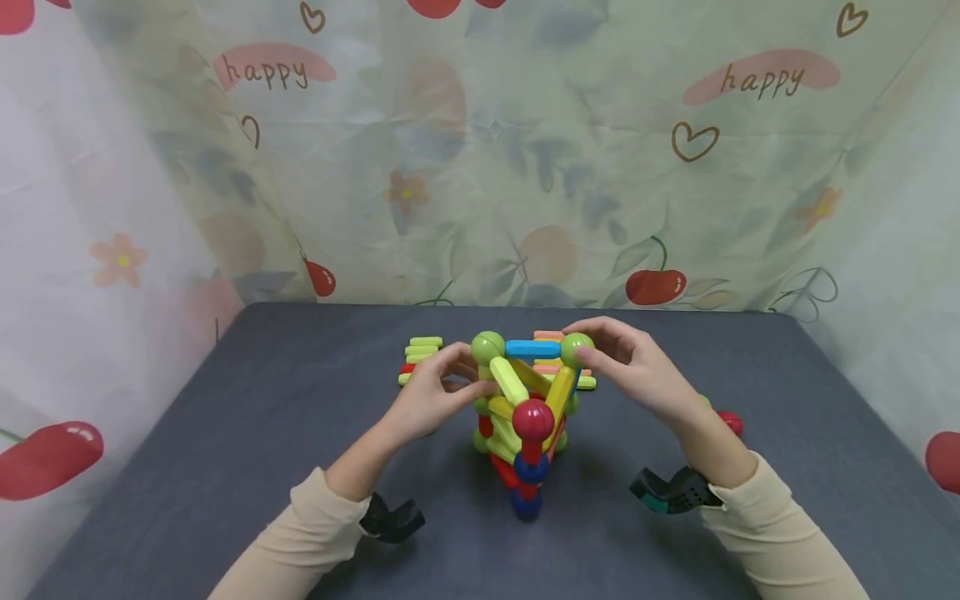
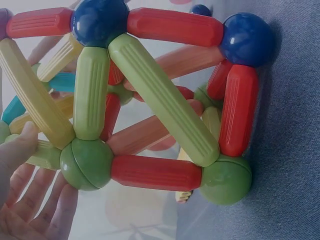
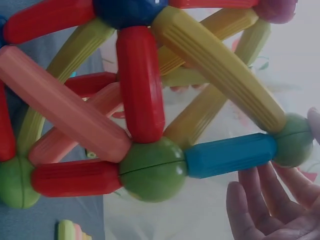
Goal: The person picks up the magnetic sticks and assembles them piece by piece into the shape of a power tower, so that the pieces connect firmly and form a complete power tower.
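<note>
A tower of coloured magnetic building rods and balls stands on the dark table, its front red ball [image 1: 533,419] above two blue balls. Across the top, a blue rod [image 1: 533,349] joins a green ball [image 1: 488,347] on the left to another green ball [image 1: 576,350] on the right. My left hand [image 1: 435,387] holds the tower's upper left side, thumb and fingers around a short light green rod [image 2: 46,156]. On the other side, my right hand [image 1: 637,367] pinches the top right green ball between thumb and fingers. Red, yellow and pink rods brace the sides.
Behind the tower lie loose rods, one row of mostly green rods [image 1: 425,351] at left and a pink and yellow group [image 1: 549,336] partly hidden by it. A loose red ball [image 1: 731,422] sits beyond my right forearm. A patterned curtain [image 1: 495,208] hangs behind the table [image 1: 225,500].
</note>
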A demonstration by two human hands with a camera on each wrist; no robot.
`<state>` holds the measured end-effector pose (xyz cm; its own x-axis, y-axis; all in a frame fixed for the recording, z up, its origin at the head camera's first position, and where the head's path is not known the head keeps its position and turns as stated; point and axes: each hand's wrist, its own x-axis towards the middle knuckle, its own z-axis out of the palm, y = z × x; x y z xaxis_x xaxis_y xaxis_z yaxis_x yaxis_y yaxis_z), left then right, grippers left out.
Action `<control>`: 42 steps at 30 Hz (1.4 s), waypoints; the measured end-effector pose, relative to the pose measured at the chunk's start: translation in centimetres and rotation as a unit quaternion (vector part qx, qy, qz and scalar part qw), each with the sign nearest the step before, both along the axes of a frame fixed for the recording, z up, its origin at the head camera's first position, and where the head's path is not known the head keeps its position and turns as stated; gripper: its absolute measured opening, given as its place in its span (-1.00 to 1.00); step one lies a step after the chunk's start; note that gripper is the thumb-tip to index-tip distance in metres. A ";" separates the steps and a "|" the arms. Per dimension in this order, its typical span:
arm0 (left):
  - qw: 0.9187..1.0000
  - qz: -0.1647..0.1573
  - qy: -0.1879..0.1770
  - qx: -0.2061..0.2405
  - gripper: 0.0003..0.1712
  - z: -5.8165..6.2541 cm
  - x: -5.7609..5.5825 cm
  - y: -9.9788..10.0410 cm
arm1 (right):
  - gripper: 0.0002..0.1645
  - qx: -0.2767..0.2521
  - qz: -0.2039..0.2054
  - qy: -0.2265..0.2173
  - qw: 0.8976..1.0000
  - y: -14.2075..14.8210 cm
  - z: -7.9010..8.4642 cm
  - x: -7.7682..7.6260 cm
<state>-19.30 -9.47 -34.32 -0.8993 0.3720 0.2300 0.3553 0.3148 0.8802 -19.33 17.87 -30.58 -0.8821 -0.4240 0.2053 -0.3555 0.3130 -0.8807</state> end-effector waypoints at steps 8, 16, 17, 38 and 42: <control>1.000 -0.002 -0.001 0.011 -0.71 0.0 0.2 0.2 | -0.51 0.043 0.085 -0.007 0.995 1.1 -2.2 -0.6; 1.000 0.011 0.002 0.011 -0.69 -0.2 0.1 0.2 | -0.63 0.070 0.095 0.012 0.993 1.2 -4.5 -1.4; 1.000 0.014 0.004 0.010 -0.69 -0.2 0.0 0.3 | -0.65 0.073 0.089 0.013 0.993 1.2 -4.6 -1.4; 0.999 0.021 0.040 -0.001 -0.70 -0.4 -2.3 0.9 | -0.46 0.032 0.109 0.009 0.994 1.1 -5.1 -1.7; 0.999 0.013 0.032 -0.003 -0.68 -0.4 -2.9 1.0 | -0.46 0.034 0.114 0.014 0.993 1.1 -5.3 -1.8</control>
<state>-22.22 -8.47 -34.75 -0.8924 0.3499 0.2849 0.4018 0.3292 0.8545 -21.18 18.98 -35.87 -0.7561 -0.6254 0.1930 -0.4484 0.2801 -0.8488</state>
